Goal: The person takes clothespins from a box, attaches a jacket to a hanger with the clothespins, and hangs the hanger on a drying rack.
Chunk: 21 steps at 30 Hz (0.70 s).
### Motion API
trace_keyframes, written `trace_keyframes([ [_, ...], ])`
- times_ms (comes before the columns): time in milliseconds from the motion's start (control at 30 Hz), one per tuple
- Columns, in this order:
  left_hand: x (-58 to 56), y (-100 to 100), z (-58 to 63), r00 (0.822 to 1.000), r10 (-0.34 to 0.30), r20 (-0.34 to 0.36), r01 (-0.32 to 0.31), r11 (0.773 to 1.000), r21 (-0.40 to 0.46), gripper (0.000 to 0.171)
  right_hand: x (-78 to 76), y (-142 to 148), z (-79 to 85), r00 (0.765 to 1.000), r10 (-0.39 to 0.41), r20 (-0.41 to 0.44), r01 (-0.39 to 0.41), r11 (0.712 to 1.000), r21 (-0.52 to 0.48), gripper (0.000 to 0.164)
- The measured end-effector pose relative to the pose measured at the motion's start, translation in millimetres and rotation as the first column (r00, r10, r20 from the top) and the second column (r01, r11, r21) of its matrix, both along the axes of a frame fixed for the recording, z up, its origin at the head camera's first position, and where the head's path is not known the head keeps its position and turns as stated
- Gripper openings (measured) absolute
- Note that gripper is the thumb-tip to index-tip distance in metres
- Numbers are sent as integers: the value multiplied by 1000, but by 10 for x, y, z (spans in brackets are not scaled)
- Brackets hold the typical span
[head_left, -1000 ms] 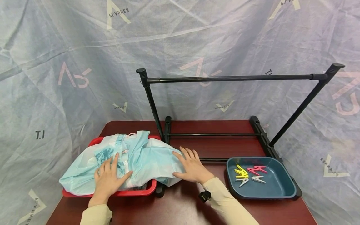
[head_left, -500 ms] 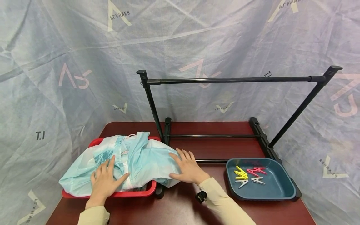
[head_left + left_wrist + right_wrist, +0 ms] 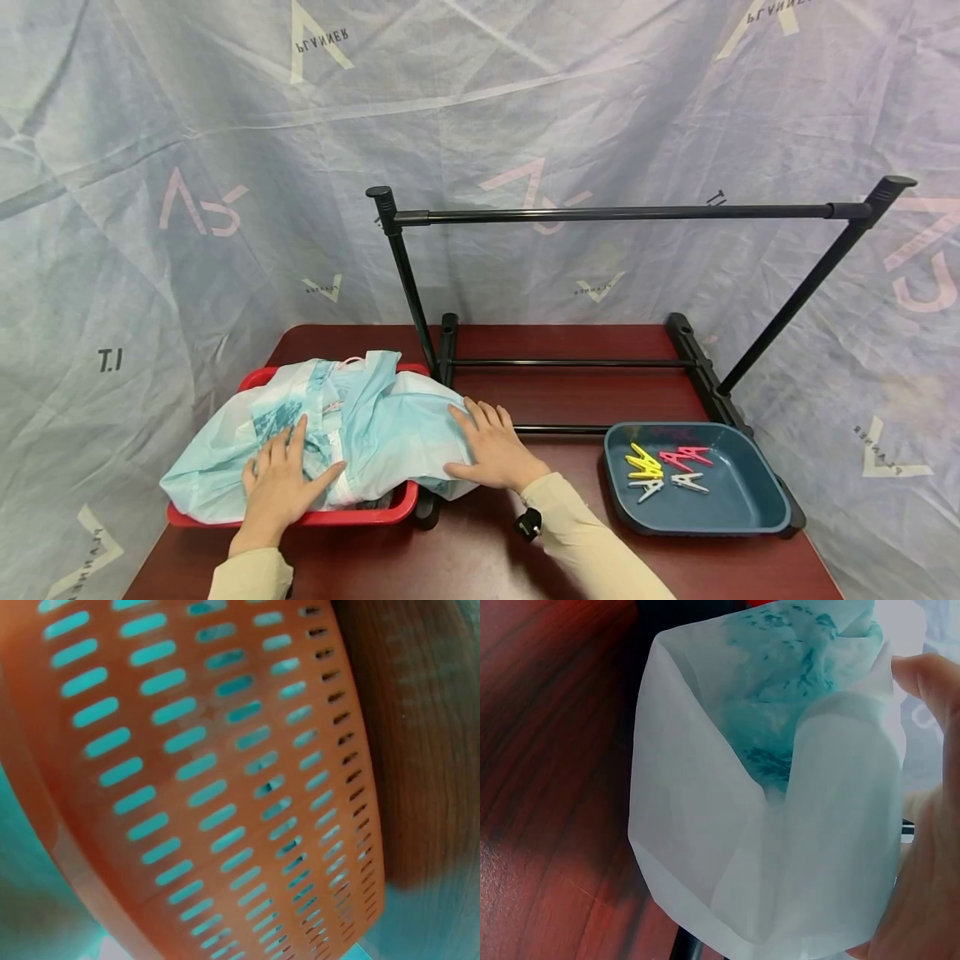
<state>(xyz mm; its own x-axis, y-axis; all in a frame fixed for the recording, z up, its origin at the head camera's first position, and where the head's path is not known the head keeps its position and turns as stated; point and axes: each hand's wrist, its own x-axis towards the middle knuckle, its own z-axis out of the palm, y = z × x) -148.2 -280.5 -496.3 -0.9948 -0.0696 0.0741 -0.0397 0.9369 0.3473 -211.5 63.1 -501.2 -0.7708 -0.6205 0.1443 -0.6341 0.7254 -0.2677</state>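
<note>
Right hand (image 3: 497,452), lower centre, is lying farther left than before; it and left hand (image 3: 280,487), apart, are splaying over crinkled fabric (image 3: 386,437).

This looks like a staged booth furnished with household laundry gear. In the head view, creased, printed cloth sheeting (image 3: 480,108) hangs like walls from 9 through 12 to 3 o'clock, closing in a dark-red surface (image 3: 562,340). The laundry side shows in a black rack (image 3: 630,213), its top bar toward 2 o'clock, a red basket (image 3: 367,517) heaped with pale-blue fabric (image 3: 416,433) at 8, and a blue tray (image 3: 746,492) of clothes pegs (image 3: 645,465) at 4.
</note>
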Motion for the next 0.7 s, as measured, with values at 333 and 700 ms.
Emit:
trace_keyframes([
  [333,-12,0,-30,1000,-2,31,2,1000,-4,110,-12,-42,-19,1000,-7,-25,7,1000,14,88],
  [700,-5,23,-60,1000,-4,25,4,1000,-1,109,-15,-91,-92,993,-35,-115,38,999,17,86],
])
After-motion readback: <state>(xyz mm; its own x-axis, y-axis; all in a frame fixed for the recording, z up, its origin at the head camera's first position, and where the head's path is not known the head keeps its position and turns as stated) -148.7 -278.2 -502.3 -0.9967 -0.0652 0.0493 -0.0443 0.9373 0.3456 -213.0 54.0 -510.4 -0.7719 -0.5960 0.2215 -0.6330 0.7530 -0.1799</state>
